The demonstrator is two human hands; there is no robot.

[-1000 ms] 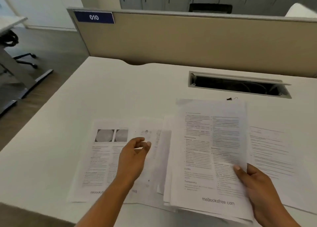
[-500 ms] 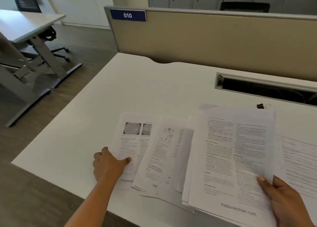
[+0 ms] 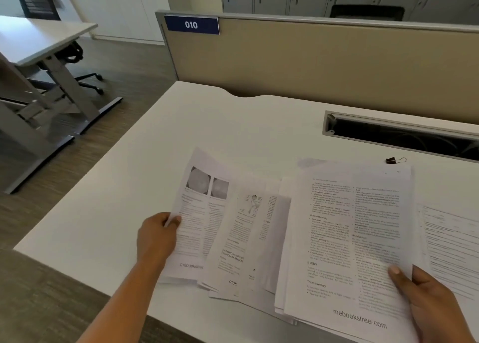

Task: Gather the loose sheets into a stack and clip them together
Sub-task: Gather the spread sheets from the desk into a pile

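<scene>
Printed sheets lie spread across the near part of the white desk (image 3: 212, 125). My left hand (image 3: 155, 236) pinches the left edge of the leftmost sheet (image 3: 197, 213), which shows two round grey pictures and curls up off the desk. A second sheet (image 3: 241, 241) overlaps it to the right. My right hand (image 3: 430, 303) grips the lower right of a thick stack of sheets (image 3: 350, 239), thumb on top. Another sheet (image 3: 451, 241) lies flat at the far right, partly under the stack. A small black binder clip (image 3: 394, 160) rests on the desk just behind the stack.
An open cable slot (image 3: 404, 138) is sunk into the desk behind the clip. A beige partition (image 3: 324, 65) marked 010 closes the far edge. The desk's left edge drops to the floor, where another desk (image 3: 39, 39) and a chair base stand.
My left hand has gone from resting flat on the leftmost sheet to pinching its edge, and the sheet's left side has lifted. The view has shifted left. My right hand keeps its hold.
</scene>
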